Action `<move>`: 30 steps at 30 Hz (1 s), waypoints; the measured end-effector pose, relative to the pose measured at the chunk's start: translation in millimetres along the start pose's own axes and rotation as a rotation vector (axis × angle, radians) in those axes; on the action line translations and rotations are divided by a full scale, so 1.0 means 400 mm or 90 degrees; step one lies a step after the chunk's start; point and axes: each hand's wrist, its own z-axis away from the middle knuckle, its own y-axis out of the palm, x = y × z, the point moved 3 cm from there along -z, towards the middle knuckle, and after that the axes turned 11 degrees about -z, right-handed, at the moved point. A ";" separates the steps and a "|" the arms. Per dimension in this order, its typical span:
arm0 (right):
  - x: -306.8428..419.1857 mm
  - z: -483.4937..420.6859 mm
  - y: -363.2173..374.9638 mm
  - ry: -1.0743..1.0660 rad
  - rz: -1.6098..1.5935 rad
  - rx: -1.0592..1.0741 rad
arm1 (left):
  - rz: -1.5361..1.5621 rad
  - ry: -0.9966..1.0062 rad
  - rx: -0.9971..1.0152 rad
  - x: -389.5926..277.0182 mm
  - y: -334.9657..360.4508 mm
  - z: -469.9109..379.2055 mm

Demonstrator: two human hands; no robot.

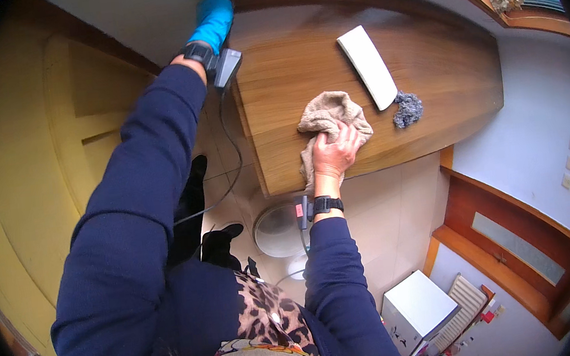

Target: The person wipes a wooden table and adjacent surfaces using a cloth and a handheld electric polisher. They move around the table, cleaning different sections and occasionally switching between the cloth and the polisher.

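My right hand (pixel 335 153) is bare and lies on a crumpled beige towelling cloth (pixel 327 106), its fingers curled into the fabric. The cloth rests on a brown wood-grain tabletop (pixel 273 69), near the front edge, with one end at the rim. My left hand (pixel 216 16) wears a blue rubber glove and is stretched out to the table's far left corner, beside a dark raised back strip. Its fingertips are hidden, so its grip cannot be made out. Right of the cloth lie a white flat oblong object (pixel 368 67) and a grey scouring ball (pixel 407 109).
A round tub (pixel 280 230) stands on the tiled floor below the table edge. A yellow door (pixel 22 153) is at the left. Cables hang from the wrist devices (pixel 227 68). A white-topped cabinet (pixel 420 302) and a radiator (pixel 458 311) are at lower right.
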 end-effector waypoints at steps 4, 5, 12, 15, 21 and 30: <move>0.002 -0.001 0.002 0.018 -0.018 0.012 | 0.051 0.103 -0.118 -0.021 -0.021 0.174; 0.002 -0.001 0.003 0.017 -0.016 0.015 | 0.016 0.109 -0.075 -0.021 -0.023 0.249; 0.006 -0.005 0.008 0.034 0.003 0.013 | -0.276 0.425 0.057 0.000 -0.052 0.612; 0.012 -0.008 0.001 0.024 -0.006 -0.002 | -0.333 0.603 0.064 -0.009 -0.064 0.572; 0.020 -0.014 -0.004 0.047 -0.027 0.017 | -0.341 0.594 -0.021 -0.101 0.013 0.265; 0.024 -0.014 -0.009 0.051 -0.039 0.006 | -0.333 0.604 0.037 -0.366 0.331 0.164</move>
